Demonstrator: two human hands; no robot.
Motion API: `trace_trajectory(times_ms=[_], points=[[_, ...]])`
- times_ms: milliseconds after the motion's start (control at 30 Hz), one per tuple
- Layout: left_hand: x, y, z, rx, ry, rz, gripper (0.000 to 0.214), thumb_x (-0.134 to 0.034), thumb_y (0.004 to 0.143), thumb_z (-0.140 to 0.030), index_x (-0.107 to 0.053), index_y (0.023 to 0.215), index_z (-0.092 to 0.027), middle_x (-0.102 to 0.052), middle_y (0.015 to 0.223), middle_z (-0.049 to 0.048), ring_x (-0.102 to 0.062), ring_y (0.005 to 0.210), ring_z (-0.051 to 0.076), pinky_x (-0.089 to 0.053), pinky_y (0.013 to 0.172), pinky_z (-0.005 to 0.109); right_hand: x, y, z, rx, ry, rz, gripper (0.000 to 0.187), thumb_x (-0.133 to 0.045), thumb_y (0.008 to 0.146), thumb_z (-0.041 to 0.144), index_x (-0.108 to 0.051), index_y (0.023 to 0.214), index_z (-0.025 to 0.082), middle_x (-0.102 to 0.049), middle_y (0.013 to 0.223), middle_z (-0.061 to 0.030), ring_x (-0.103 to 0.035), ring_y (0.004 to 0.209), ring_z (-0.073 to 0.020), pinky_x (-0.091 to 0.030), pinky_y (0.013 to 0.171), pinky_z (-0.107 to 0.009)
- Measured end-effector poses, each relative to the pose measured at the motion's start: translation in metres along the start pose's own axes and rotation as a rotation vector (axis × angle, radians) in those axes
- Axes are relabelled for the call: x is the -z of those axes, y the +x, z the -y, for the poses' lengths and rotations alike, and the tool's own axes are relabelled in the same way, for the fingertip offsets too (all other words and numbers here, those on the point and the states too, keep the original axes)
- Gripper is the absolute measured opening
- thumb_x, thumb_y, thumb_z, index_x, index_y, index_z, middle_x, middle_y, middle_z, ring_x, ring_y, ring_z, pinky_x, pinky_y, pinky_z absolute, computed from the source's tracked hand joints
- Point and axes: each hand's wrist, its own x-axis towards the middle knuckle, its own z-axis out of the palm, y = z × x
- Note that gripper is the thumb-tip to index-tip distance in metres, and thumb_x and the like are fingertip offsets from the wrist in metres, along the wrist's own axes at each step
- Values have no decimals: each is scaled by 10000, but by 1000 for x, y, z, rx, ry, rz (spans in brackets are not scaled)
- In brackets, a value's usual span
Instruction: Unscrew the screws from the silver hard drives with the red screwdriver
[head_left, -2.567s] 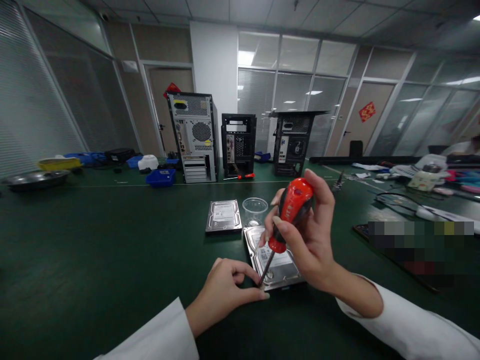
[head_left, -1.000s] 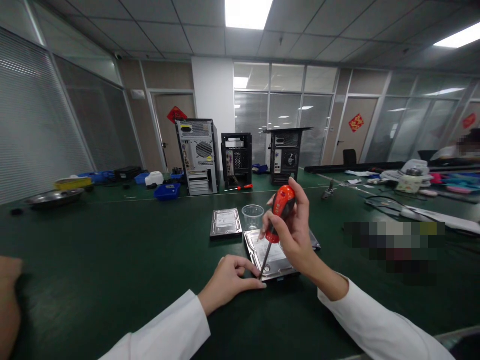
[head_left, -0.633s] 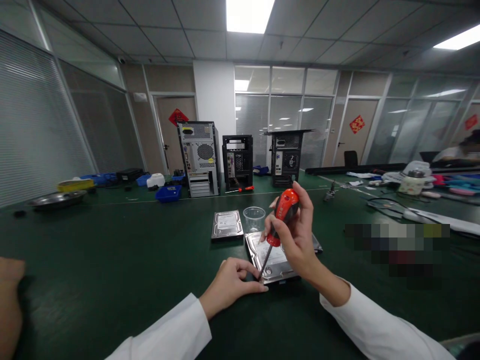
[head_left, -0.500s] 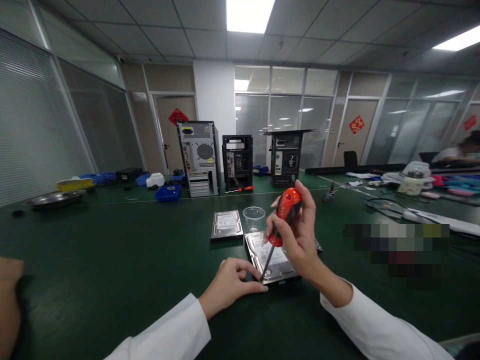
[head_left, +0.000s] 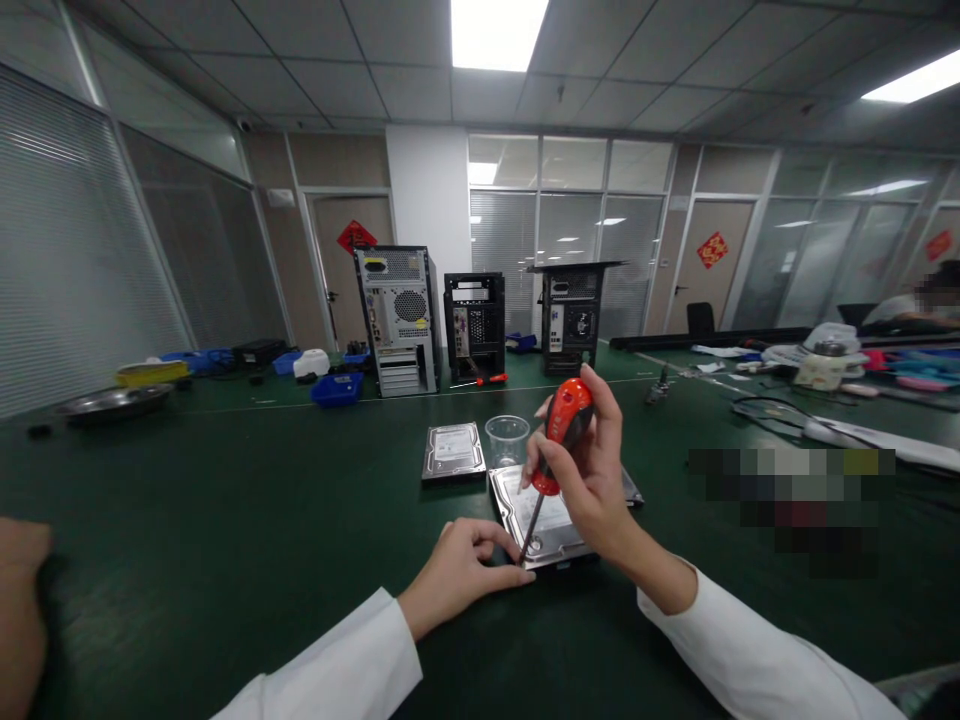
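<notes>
My right hand [head_left: 589, 480] is closed around a red and black screwdriver [head_left: 568, 412]. The shaft slants down to the near left corner of a silver hard drive [head_left: 551, 545] lying flat on the green table. At that same corner my left hand [head_left: 465, 562] grips the edge, thumb and forefinger on either side of the screwdriver's tip. What the tip touches is hidden between those fingers. Just beyond stands a clear plastic cup [head_left: 508, 430], with a second hard drive [head_left: 454, 450] to its left. My right hand covers part of the nearer drive.
Three computer cases, a tall grey one [head_left: 397, 320] and two black ones [head_left: 475, 325], stand at the back. Before them lie another screwdriver [head_left: 491, 379] and a blue tray [head_left: 337, 389]. A metal dish [head_left: 116, 402] is far left; cables [head_left: 772, 412] lie right. Another person sits at far right.
The screwdriver's handle and my right hand have shifted slightly left, while the tip stays at the drive's corner. My left hand keeps its place.
</notes>
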Motion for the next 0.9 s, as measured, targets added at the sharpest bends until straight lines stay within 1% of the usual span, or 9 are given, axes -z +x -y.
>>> trace_trajectory(times_ms=[200, 367, 467, 533, 600, 667, 767, 833, 900], points=[[0, -1, -3, 21, -12, -4, 350, -754, 633, -418, -696, 820, -127, -355, 553, -67, -299, 545, 106, -241, 558, 223, -2, 2, 0, -24, -13, 58, 632, -484, 896, 282, -119, 1391, 429, -489, 989, -61, -529, 577, -165, -552, 489, -392], [1, -3, -6, 31, -49, -6, 345, -763, 616, -400, -720, 828, -132, -412, 585, -50, -314, 558, 109, -254, 560, 228, -4, 6, 1, -72, 8, 94, 675, -503, 898, 274, -94, 1412, 430, -499, 881, -33, -542, 585, -169, -554, 567, -419], [1, -3, -6, 27, -70, 4, 342, -764, 617, -397, -725, 831, -133, -434, 592, -46, -308, 550, 105, -240, 545, 228, -4, 11, 5, -111, -1, 131, 649, -550, 877, 290, -176, 1391, 423, -489, 889, -24, -566, 613, -165, -558, 588, -402], [1, -2, -5, 21, -79, 14, 337, -764, 623, -403, -728, 824, -134, -385, 544, -63, -278, 529, 99, -211, 531, 230, -4, 15, 8, -121, -13, 154, 521, -503, 903, 328, -264, 1360, 401, -496, 952, -32, -586, 687, -170, -558, 629, -392], [1, -1, -3, 15, -90, 23, 335, -767, 626, -409, -730, 810, -132, -320, 501, -79, -250, 512, 94, -187, 526, 233, -3, 19, 11, -113, -10, 167, 392, -410, 944, 343, -335, 1329, 362, -511, 1065, -49, -598, 799, -176, -548, 725, -399], [2, -1, -2, 9, -104, 31, 345, -771, 625, -418, -730, 812, -130, -286, 486, -87, -243, 506, 91, -183, 528, 232, -1, 24, 12, -97, 31, 184, 340, -373, 960, 322, -373, 1300, 320, -508, 1171, -61, -600, 895, -177, -518, 837, -414], [3, -1, -1, 10, -130, 50, 380, -777, 616, -436, -731, 826, -123, -271, 487, -92, -235, 506, 87, -183, 532, 228, 4, 34, 13, -88, 97, 249, 320, -456, 933, 284, -399, 1247, 272, -538, 1163, -65, -595, 965, -176, -481, 912, -411], [3, -1, -1, 17, -147, 64, 402, -781, 610, -442, -729, 831, -111, -267, 482, -96, -220, 499, 82, -174, 527, 227, 8, 43, 15, -110, 94, 314, 310, -534, 896, 267, -430, 1188, 250, -563, 1104, -58, -587, 992, -178, -483, 905, -393], [3, -1, -2, 27, -162, 73, 412, -784, 607, -439, -726, 834, -100, -265, 471, -100, -205, 488, 76, -161, 519, 226, 13, 55, 21, -155, 72, 421, 326, -611, 847, 240, -447, 1129, 237, -565, 1067, -46, -580, 1004, -181, -490, 888, -382]])
